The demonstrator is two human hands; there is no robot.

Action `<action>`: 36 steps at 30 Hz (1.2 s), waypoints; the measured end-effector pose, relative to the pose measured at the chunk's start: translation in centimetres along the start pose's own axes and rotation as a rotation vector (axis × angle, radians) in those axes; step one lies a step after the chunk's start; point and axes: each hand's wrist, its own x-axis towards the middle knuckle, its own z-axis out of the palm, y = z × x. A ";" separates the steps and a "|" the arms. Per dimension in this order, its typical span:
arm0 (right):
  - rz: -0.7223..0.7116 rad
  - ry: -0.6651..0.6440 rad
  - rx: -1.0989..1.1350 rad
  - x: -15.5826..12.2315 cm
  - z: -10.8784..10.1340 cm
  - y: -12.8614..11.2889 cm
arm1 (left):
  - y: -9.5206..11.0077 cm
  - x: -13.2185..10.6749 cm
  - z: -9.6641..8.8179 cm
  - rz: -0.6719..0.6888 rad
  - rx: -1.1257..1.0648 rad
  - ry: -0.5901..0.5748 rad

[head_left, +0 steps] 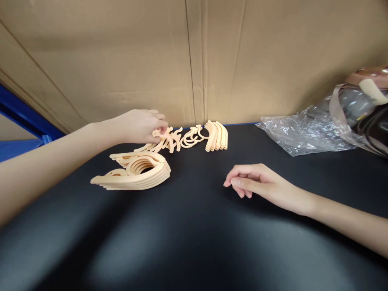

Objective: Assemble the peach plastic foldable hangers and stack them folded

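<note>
Left hand [141, 126] was at the hooked pieces [178, 145], far side of the surface [197, 242], left of centre; grip touched one, couldn't tell if pinching. Right hand [259, 181] was nearer, right, loosely curled, nothing in it. Pieces seemed light, stiff, slightly slick, thin necks maybe snappable; mid-curve looked the best hold. Peach-cream, smooth, jumbled beyond the stacked curved parts [151, 178].

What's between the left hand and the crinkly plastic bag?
In the head view: small hook-like pieces, then a row of curved pieces, then some black tabletop.
</note>
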 end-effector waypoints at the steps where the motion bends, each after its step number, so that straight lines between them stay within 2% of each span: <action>1: -0.001 0.001 -0.002 0.0 0.0 0.0 | 0.1 0.1 -0.1 0.001 -0.006 0.002; 16: -0.010 -0.003 -0.002 0.1 0.1 -0.1 | 1.5 1.7 -0.3 0.004 -0.022 -0.045; 27: 0.003 -0.001 -0.008 0.1 0.0 0.0 | 1.5 3.2 -0.4 0.017 0.006 -0.116; 36: 0.000 -0.003 -0.012 0.1 0.0 0.1 | 1.1 3.8 -0.2 0.056 0.089 -0.097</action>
